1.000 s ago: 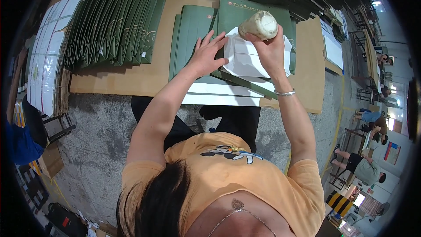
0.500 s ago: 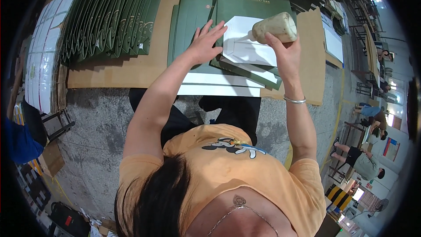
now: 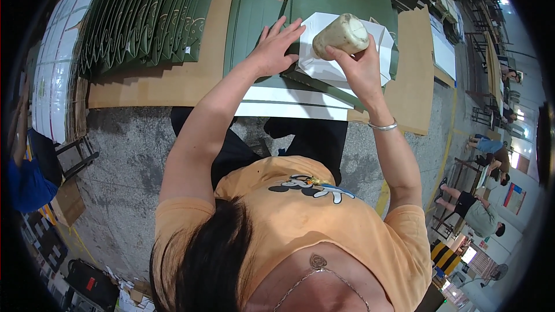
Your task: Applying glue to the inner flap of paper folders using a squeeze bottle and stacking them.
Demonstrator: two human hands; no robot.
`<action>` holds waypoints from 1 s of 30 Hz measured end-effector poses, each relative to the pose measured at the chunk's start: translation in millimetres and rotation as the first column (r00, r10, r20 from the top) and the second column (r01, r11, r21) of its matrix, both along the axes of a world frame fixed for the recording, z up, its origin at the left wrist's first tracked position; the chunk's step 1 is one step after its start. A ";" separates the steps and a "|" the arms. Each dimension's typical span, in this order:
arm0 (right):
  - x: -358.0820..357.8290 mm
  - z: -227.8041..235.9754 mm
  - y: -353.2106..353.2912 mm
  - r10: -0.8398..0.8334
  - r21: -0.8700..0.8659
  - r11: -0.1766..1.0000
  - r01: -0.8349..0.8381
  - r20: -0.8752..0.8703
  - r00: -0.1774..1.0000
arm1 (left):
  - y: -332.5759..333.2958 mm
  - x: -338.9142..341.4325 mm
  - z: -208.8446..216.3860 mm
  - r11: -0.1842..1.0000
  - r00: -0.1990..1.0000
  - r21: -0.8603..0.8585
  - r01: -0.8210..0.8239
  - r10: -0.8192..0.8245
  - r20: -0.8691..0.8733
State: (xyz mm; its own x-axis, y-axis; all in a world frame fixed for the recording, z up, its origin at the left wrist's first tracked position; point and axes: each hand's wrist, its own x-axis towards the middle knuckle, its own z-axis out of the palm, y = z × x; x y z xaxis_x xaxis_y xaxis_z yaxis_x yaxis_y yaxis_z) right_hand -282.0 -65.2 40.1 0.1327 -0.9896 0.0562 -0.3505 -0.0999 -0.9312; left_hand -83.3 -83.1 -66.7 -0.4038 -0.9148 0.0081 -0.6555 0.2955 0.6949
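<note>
My right hand (image 3: pixel 359 68) grips a cloudy, stained squeeze bottle (image 3: pixel 340 36), base turned up and tilted; its tip is hidden. Beneath the bottle, the folded-open white end (image 3: pixel 317 68) of a green paper bag lies spread in an angular shape. My left hand (image 3: pixel 276 49) rests with its fingers apart, fingertips at the left edge of that white end and palm over green paper. More flat green bags (image 3: pixel 341 3) lie under and behind it, with another green bag (image 3: pixel 248 29) to the left. White strips (image 3: pixel 289 108) of stacked paper show along the near table edge.
Several folded green bags (image 3: pixel 150 17) stand in a row at the left, beside a wrapped white stack (image 3: pixel 60 63). Brown cardboard (image 3: pixel 410 75) covers the table. More white sheets (image 3: pixel 442 52) lie at the right. People (image 3: pixel 483 214) are at work farther off on the right; a blue-clothed person (image 3: pixel 32 179) is at the left.
My right hand has moved the bottle left and tipped it more upright over the white end, whose right part now shows. My left hand stays at its left edge.
</note>
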 end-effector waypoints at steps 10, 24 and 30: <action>-7.3 7.2 3.6 0.048 0.025 0.999 -0.046 -0.080 0.996 | 0.0 0.4 -4.6 1.000 1.000 -0.016 -0.014 0.014 0.012; -31.1 17.1 14.8 0.041 0.025 0.999 -0.038 -0.136 0.990 | -0.9 0.3 -6.9 0.999 1.000 -0.047 0.000 0.001 0.021; -48.5 21.2 19.7 -0.004 0.015 1.000 0.007 -0.167 0.986 | -1.2 1.2 -9.5 0.997 1.000 -0.074 0.001 0.001 0.019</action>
